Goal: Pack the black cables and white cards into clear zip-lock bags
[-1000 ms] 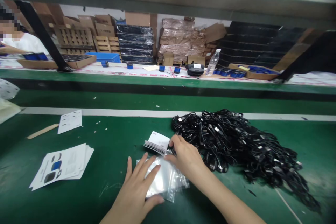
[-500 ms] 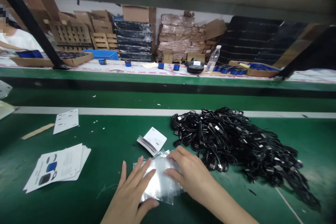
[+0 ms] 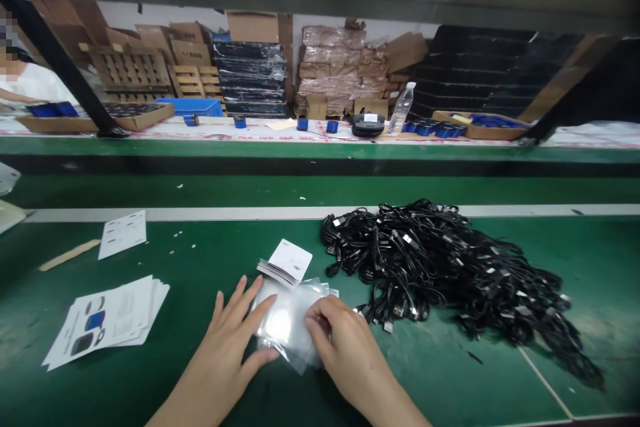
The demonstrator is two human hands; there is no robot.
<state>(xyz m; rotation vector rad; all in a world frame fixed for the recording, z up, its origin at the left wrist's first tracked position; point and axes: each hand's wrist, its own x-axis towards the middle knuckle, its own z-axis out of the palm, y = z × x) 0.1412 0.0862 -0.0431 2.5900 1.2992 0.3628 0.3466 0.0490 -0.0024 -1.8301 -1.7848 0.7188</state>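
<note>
A small stack of clear plastic bags point(image 3: 285, 323) lies on the green work surface in front of me. My left hand point(image 3: 227, 343) rests along their left edge, fingers spread, with the fingertips on the plastic. With thumb and forefinger together, my right hand point(image 3: 347, 340) pinches the bags at their right side; how many are in the pinch I cannot tell. Just beyond the bags, and touching them, sits a little stack of white folded booklets point(image 3: 290, 261). To the right spreads a large heap of black USB cables point(image 3: 440, 260).
Printed leaflets point(image 3: 117, 313) lie in a pile at the left, with a single white sheet point(image 3: 123, 233) and a wooden stick point(image 3: 69, 255) behind. Across the back runs a raised shelf with blue parts point(image 3: 303, 124), a plastic bottle point(image 3: 401, 109) and a cardboard tray point(image 3: 493, 132). A person stands far left.
My right hand has drawn its fingers into a pinch and moved down slightly at the bags' right side. My left hand has shifted a little left and up. The bags have turned slightly.
</note>
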